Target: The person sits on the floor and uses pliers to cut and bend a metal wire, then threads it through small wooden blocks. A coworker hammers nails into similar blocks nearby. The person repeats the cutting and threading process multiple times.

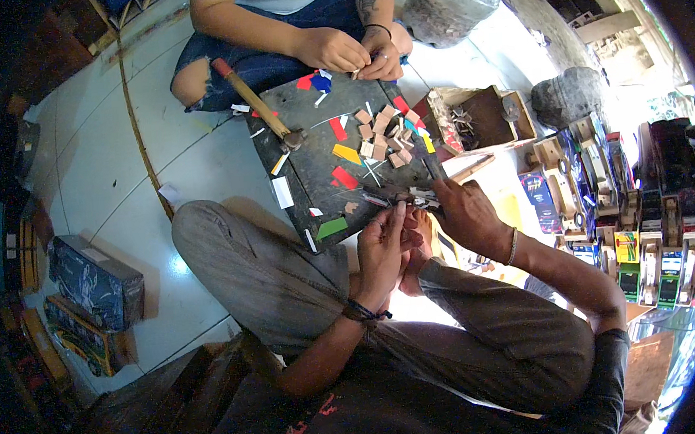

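Near the front right edge of a low black board, my two hands meet. In my right hand is a dark and silvery metal tool, its exact kind unclear. My left hand is closed in a pinch right beside the tool, and whatever small piece it holds is hidden. Small wooden blocks lie heaped on the board beyond my hands. Around them are a yellow scrap, a red scrap and a green strip. A wooden-handled hammer lies across the board's far left part.
Opposite me sits a person whose hands work close together over the board's far edge. An open wooden box with metal bits stands right of the board. Several wooden tools are stacked farther right; dark boxes lie at left.
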`<state>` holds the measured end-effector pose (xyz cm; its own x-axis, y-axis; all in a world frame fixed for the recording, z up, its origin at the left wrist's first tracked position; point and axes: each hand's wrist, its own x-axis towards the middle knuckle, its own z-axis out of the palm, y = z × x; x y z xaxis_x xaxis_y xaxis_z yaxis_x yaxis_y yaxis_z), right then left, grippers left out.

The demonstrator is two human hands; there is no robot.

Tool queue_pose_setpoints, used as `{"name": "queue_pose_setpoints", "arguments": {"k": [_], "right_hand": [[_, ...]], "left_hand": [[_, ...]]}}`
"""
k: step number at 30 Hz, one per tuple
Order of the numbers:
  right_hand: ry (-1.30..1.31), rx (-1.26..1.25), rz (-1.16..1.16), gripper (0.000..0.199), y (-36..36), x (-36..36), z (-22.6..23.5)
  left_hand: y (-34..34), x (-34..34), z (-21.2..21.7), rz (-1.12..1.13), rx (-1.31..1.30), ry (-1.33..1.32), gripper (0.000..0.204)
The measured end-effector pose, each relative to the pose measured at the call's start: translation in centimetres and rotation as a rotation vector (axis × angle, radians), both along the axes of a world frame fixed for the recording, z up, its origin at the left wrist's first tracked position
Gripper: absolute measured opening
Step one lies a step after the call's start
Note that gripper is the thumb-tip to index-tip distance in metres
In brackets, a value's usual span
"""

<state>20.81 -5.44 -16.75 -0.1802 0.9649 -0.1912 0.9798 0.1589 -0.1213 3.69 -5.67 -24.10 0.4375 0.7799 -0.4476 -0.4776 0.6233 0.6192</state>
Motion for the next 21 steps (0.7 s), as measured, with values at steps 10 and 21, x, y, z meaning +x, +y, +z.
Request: {"name": "queue_pose_setpoints", "arguments": {"k": [10,21], "right_hand": [[0.289,-0.214,-0.090,0.030,1.9,0.7,2.7],[0.886,-0.626,-0.419,0.038,-0.7,0.1,1.4]], "left_hand": [[0.2,0.0,0.5,0.043,-0.125,-0.092,0.030],[0.2,0.1,1.9,0.100,-0.103,-0.078,0.024]]}}
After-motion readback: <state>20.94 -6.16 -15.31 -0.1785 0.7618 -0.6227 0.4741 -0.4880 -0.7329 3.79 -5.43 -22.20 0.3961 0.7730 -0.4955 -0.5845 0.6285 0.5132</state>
